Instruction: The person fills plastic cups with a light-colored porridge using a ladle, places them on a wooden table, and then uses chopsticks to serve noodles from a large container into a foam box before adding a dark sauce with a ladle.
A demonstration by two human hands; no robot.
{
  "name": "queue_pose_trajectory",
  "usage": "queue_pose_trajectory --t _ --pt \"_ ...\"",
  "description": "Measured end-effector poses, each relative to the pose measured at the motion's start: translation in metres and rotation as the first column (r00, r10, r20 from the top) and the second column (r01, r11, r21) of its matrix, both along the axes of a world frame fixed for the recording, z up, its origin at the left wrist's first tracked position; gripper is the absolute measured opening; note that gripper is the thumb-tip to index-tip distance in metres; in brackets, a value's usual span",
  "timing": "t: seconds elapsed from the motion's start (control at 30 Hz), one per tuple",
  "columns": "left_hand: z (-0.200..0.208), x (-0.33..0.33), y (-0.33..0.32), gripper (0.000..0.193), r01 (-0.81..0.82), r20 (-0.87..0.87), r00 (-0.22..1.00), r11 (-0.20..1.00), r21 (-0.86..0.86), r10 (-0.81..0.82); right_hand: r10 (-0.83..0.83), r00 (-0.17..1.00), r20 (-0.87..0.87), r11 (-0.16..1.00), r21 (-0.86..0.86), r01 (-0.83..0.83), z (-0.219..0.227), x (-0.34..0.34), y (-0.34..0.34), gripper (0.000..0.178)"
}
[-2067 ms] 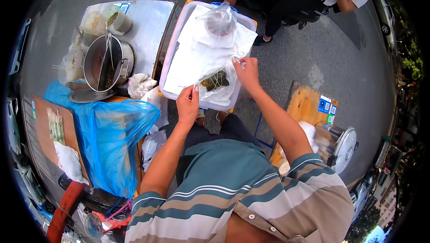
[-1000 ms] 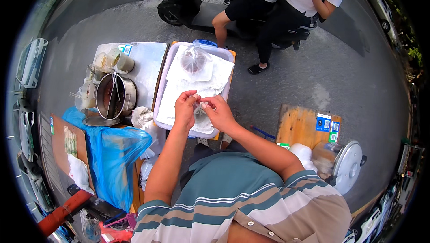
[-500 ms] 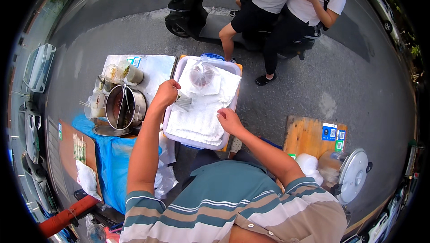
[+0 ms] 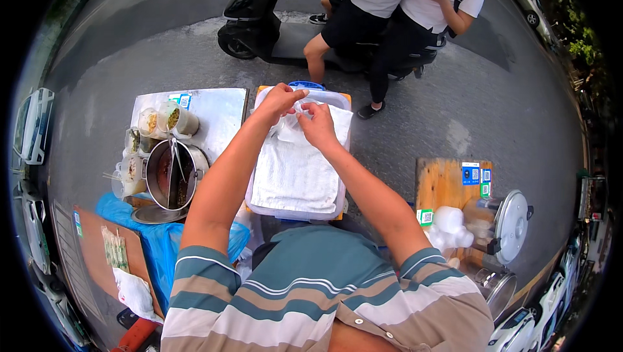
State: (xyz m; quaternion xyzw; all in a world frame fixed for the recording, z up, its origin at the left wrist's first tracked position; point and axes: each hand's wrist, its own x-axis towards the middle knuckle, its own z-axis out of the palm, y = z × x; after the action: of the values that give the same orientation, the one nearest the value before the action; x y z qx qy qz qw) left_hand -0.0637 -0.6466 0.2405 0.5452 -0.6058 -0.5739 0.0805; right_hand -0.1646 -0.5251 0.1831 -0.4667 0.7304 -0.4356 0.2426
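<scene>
Both of my hands meet over the far end of a shallow white plastic tub (image 4: pixel 343 100) lined with a white towel (image 4: pixel 295 180). Between them is the gathered top of a thin clear plastic bag (image 4: pixel 301 108). My left hand (image 4: pixel 281 102) pinches it from the left, and my right hand (image 4: pixel 318 123) closes on it from the right with bent fingers. The bag's lower part and contents are mostly hidden behind the hands.
Left of the tub stand a divided metal pot (image 4: pixel 153 180), several clear containers of toppings (image 4: pixel 186 123) and a metal lid (image 4: pixel 159 214). At right, a wooden board (image 4: pixel 441 180) adjoins white bags (image 4: pixel 449 227) and a lidded pot (image 4: pixel 514 225). Beyond the tub, two people sit on a black scooter (image 4: pixel 292 43).
My hands have moved forward from over the towel and come together at the bag's top. The clear crumpled piece that hung from my left hand no longer shows.
</scene>
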Motion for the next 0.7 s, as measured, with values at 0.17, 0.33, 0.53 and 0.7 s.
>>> queue_pose_trajectory --t 0.17,0.33,0.53,0.7 --pt "-0.031 -0.012 -0.006 0.046 -0.012 -0.118 0.993 0.997 0.079 0.022 -0.013 0.999 -0.030 1.000 -0.014 0.012 -0.007 0.014 0.010 0.032" --pt "-0.028 -0.011 -0.015 0.046 -0.063 -0.102 0.992 0.996 0.055 0.069 -0.048 0.997 -0.055 0.973 -0.229 0.034 -0.015 0.023 0.031 0.034" --pt "-0.002 -0.005 -0.045 0.037 0.343 0.336 0.904 0.916 -0.208 -0.263 0.050 0.996 0.073 0.995 0.077 -0.056 -0.071 0.014 0.103 0.029" --pt "0.071 -0.052 -0.071 0.046 0.634 0.587 0.688 0.747 -0.199 -0.427 0.099 0.995 0.010 0.972 0.214 -0.099 -0.124 0.004 0.164 0.027"
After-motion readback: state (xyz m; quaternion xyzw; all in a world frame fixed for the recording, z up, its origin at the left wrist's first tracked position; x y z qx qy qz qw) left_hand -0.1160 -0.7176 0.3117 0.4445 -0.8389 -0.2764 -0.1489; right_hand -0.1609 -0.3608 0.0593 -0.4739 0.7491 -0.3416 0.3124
